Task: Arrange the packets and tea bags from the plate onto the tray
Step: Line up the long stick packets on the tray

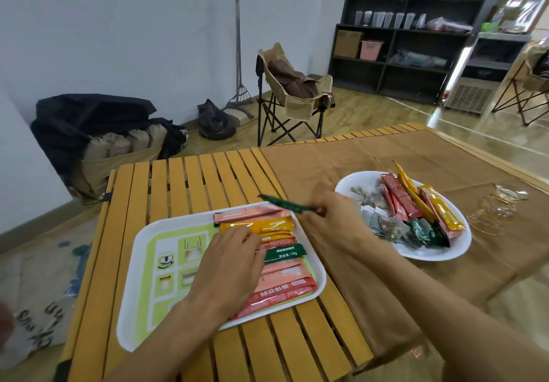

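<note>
A white tray (139, 265) with a green printed face lies on the slatted table. Several stick packets in pink, orange, red and green lie side by side along its right part, among them a green one (286, 252). My left hand (228, 265) rests flat on those packets with its fingers straight. My right hand (332, 218) pinches a dark green stick packet (285, 204) above the tray's far right corner. A white plate (439, 252) to the right holds several red, yellow and green packets and clear tea bags (389, 224).
A brown cloth (371, 156) covers the right half of the yellow slatted table (184, 179). Clear glass cups (496, 206) lie right of the plate. A folding chair (294, 96) stands behind the table, and dark bags sit on the floor at the left.
</note>
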`<state>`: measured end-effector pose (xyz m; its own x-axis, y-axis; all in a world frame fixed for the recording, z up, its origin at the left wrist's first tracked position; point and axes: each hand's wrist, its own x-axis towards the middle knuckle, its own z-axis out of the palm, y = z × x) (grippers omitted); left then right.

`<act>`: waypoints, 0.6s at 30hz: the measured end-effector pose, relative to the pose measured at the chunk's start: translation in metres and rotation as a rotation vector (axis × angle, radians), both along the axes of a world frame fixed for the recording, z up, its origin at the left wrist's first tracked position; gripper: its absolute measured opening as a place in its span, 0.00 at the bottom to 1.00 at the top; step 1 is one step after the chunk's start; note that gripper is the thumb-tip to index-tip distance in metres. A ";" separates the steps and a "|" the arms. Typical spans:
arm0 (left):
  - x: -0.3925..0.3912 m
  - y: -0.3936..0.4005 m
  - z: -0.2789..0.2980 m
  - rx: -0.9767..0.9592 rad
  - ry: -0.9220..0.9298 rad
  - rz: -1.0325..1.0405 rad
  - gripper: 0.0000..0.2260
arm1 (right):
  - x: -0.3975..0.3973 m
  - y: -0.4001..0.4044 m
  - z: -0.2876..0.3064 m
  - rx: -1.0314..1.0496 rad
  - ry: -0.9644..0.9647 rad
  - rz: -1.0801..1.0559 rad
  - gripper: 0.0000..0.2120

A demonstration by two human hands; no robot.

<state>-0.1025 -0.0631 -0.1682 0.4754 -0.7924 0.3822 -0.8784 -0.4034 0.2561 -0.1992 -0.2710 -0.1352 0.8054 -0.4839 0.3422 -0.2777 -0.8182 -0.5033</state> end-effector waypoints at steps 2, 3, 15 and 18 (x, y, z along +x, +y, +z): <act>-0.002 0.003 0.005 -0.073 -0.007 0.036 0.05 | 0.003 0.013 -0.008 -0.036 0.050 0.129 0.07; -0.004 0.005 0.007 -0.097 -0.004 0.060 0.03 | 0.004 0.017 -0.013 -0.073 0.067 0.172 0.08; 0.001 0.010 0.000 0.083 -0.088 0.149 0.11 | 0.004 0.031 -0.028 -0.139 0.128 0.158 0.13; -0.001 0.006 -0.002 0.070 -0.087 0.122 0.13 | 0.005 0.033 -0.027 -0.141 0.128 0.147 0.12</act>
